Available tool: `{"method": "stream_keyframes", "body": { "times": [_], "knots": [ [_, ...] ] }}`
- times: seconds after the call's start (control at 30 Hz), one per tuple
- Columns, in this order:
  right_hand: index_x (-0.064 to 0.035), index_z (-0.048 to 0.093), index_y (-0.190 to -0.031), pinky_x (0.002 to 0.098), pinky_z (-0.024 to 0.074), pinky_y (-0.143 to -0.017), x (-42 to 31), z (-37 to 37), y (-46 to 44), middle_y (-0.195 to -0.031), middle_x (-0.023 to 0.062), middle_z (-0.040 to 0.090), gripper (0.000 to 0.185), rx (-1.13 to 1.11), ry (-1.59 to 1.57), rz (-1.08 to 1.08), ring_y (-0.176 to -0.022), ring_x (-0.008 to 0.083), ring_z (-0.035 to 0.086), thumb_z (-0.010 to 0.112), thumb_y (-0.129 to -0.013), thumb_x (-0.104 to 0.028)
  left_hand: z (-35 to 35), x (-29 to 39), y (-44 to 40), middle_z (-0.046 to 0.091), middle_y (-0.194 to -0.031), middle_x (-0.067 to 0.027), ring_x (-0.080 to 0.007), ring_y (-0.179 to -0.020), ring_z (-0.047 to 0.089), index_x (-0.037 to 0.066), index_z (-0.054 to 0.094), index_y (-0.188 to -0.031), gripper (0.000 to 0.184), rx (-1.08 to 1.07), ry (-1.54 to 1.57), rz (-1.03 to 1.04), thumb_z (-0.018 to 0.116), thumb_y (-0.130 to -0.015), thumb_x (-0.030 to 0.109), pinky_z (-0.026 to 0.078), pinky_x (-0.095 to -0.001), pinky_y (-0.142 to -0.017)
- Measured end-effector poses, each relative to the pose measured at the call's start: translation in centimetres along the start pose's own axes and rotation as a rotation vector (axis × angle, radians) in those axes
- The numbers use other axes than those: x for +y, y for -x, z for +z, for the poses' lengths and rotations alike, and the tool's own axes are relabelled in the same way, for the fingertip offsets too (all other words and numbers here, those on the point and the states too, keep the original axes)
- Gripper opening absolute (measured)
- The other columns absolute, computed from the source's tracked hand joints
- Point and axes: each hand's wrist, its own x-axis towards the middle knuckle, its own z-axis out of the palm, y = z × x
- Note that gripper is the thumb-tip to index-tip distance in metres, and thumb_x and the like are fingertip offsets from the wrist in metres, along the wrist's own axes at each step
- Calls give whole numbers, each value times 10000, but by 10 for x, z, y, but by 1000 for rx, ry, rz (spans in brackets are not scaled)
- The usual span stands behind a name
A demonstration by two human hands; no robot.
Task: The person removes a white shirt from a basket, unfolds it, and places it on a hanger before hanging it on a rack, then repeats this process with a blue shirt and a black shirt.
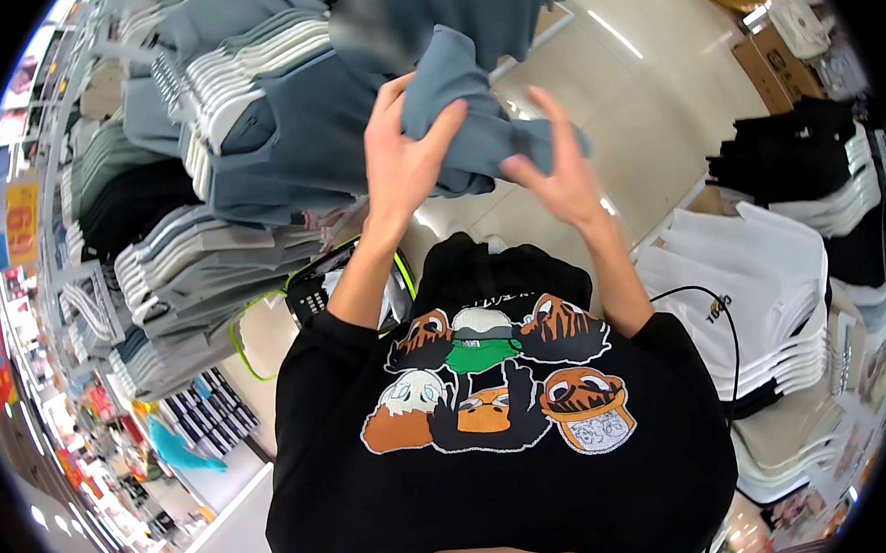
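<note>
A blue-grey garment (453,91), bunched and partly folded, is held up in front of my chest. My left hand (407,153) grips its left side, thumb on top of the cloth and fingers partly hidden behind. On the other side, my right hand (560,175) is blurred by motion, with part of the cloth between its thumb and fingers. More blue-grey garments (304,114) on white hangers (237,82) hang just left of and beyond my hands.
Racks of grey shirts (193,290) and black shirts (148,197) line the left. White shirts (734,281) and black clothes (788,158) hang at the right. A bag with lime-green edging (403,274) is near my left forearm. A black cable (735,341) runs down the right side.
</note>
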Motion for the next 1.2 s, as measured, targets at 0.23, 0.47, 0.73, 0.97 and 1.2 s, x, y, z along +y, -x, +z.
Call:
{"method": "stream_keyframes", "body": {
  "times": [0.23, 0.47, 0.73, 0.97, 1.2],
  "knots": [
    [-3, 350, -1538, 386, 477, -1050, 36, 11, -11, -1449, 176, 526, 644, 275, -479, 313, -1286, 290, 569, 633, -970, -108, 95, 10, -35, 538, -1446, -140, -248, -1250, 580, -35, 620, -1204, 425, -586, 58, 65, 762, -905, 231, 501, -363, -974],
    [8, 495, -1438, 405, 510, -1056, 29, -76, -66, -1398, 134, 599, 707, 655, -1090, 811, -1258, 242, 617, 429, -1066, -589, 148, -20, -90, 396, -1606, -148, -330, -1518, 336, 28, 332, -1565, 927, -898, -147, 543, 826, -845, 341, 304, -509, -1218],
    [-39, 403, -1520, 429, 452, -1137, 60, -118, -134, -1521, 105, 504, 632, 622, -1202, 685, -1364, 238, 539, 366, -1106, -516, 193, -39, -198, 362, -1616, -131, -389, -1398, 482, 163, 391, -1553, 898, -902, -68, 415, 852, -799, 322, 459, -439, -1108],
    [-16, 518, -1445, 370, 475, -1085, 101, -140, -154, -1398, 99, 613, 494, 633, -1060, 858, -1251, 185, 606, 462, -1110, -375, 221, -69, -274, 696, -993, -14, -51, -861, 578, 3, 672, -1235, 253, -858, 310, 11, 620, -990, 39, 494, -224, -766],
    [34, 720, -1144, 258, 483, -867, 153, -195, -167, -1029, 28, 723, 281, 447, -213, 713, -950, 97, 608, 665, -1004, -204, 232, -91, -346, 697, -960, 4, -43, -858, 590, -42, 690, -1179, 230, -876, 329, -102, 606, -1017, 98, 481, -207, -770]
  ]
}}
